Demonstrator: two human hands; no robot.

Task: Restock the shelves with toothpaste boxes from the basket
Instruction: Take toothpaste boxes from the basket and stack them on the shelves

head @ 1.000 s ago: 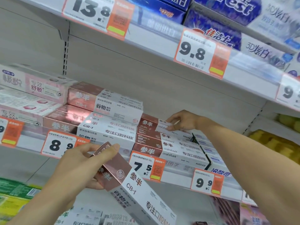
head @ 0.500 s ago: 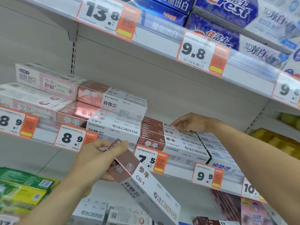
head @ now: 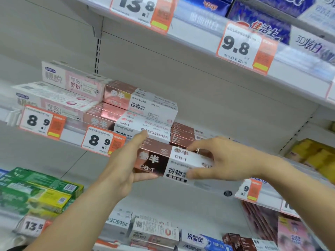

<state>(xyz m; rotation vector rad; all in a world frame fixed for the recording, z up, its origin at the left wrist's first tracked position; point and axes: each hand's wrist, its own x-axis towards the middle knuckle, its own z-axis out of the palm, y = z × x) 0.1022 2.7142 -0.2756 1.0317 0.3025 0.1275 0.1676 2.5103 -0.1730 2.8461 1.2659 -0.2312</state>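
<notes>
Head view: I see both hands on one toothpaste box (head: 172, 163), rose-gold and white, marked CB-1, held level in front of the middle shelf (head: 76, 135) edge. Left hand (head: 125, 165) clamps the rose-gold end, fingers across the top, thumb underneath. Right hand (head: 223, 158) pinches the white end, fingers on top, thumb below. The hands are apart, one at each end of the box. Just behind it, a stack of matching CB-1 boxes (head: 143, 113) sits on the shelf, with darker brown boxes (head: 183, 134) to the right. Price tag 8.9 (head: 101, 140) just left of the held box. Can't tell if the box touches the shelf lip.
</notes>
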